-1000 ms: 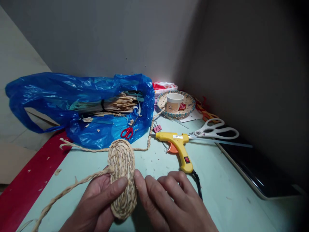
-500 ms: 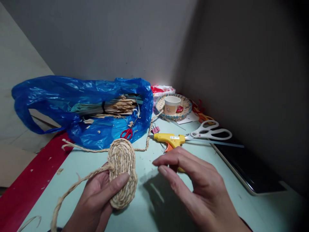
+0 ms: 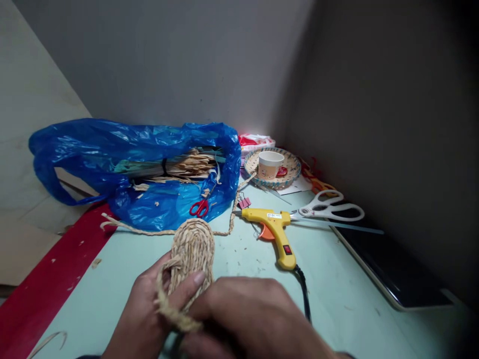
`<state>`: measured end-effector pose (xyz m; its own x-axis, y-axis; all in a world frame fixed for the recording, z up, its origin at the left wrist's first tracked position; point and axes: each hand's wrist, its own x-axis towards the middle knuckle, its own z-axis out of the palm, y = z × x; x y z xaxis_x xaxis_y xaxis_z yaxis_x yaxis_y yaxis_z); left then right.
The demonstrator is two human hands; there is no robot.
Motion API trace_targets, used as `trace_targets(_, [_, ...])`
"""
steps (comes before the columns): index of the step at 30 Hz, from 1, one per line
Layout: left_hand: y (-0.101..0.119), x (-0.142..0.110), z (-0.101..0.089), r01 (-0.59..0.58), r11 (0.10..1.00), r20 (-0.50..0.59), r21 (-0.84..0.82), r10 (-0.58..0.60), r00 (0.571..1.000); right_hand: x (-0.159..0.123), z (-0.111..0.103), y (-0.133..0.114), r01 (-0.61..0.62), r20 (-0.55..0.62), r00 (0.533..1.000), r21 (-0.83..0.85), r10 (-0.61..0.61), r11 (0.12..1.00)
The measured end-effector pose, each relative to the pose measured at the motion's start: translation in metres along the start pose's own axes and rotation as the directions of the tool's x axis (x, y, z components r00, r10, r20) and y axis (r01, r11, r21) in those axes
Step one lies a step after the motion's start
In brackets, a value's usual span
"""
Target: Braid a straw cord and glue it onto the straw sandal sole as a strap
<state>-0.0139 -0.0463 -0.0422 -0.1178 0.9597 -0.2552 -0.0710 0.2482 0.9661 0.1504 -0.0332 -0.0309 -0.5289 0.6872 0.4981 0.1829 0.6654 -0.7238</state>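
Twisted straw makes up the oval coil (image 3: 192,242), its rounds laid close together; the left hand (image 3: 144,304) holds it above the pale-green tabletop (image 3: 329,281), while the right hand (image 3: 254,319) grasps the loose cord (image 3: 161,295), not yet wound on.

there is one left hand (image 3: 144,304) and one right hand (image 3: 250,314); one coiled straw oval (image 3: 192,244); two lengths of cord (image 3: 162,301); one blue bag (image 3: 159,204); one bundle of dry strips (image 3: 189,167); at least two pairs of scissors (image 3: 307,211); one glue gun (image 3: 279,229); one binder clip (image 3: 244,202); one paper cup (image 3: 268,170); one basket (image 3: 292,167); one black-screened device (image 3: 389,264).
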Motion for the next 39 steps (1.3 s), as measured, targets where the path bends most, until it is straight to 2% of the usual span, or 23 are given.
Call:
trace_targets(2, [-0.001,0.0,0.001,0.067,0.989,0.08,-0.131,-0.057,0.995,0.002,-0.018,0.0,-0.143,0.013,0.99,0.01,0.143,0.99])
trace_targets(5, [-0.003,0.0,0.002,0.231,0.93,0.166,-0.285,-0.19,0.968,0.003,-0.037,0.004,-0.32,0.043,0.947,0.014,0.319,0.947])
trace_targets(10, [-0.001,-0.002,0.003,0.322,0.891,0.207,-0.32,-0.266,0.942,-0.003,-0.042,0.009,-0.389,0.141,0.917,0.117,0.373,0.914])
trace_targets(14, [0.003,-0.003,0.004,0.345,0.881,0.223,-0.324,-0.284,0.933,-0.007,-0.04,0.008,-0.4,0.128,0.913,0.085,0.388,0.913])
trace_targets(20, [0.001,-0.004,0.002,0.401,0.823,0.263,-0.403,-0.315,0.912,-0.011,-0.038,0.007,-0.35,0.087,0.933,-0.001,0.349,0.937])
trace_targets(28, [-0.005,-0.003,-0.002,0.422,0.803,0.324,-0.421,-0.301,0.897,-0.006,-0.037,0.004,-0.288,0.038,0.957,-0.017,0.289,0.957])
trace_targets(35, [0.0,-0.005,0.003,0.407,0.817,0.187,-0.409,-0.361,0.914,-0.008,-0.033,0.004,-0.301,0.0,0.953,-0.066,0.301,0.951])
trace_targets(39, [0.0,-0.006,0.002,0.427,0.823,0.123,-0.375,-0.412,0.903,-0.008,-0.03,0.009,-0.315,0.034,0.948,-0.059,0.317,0.947])
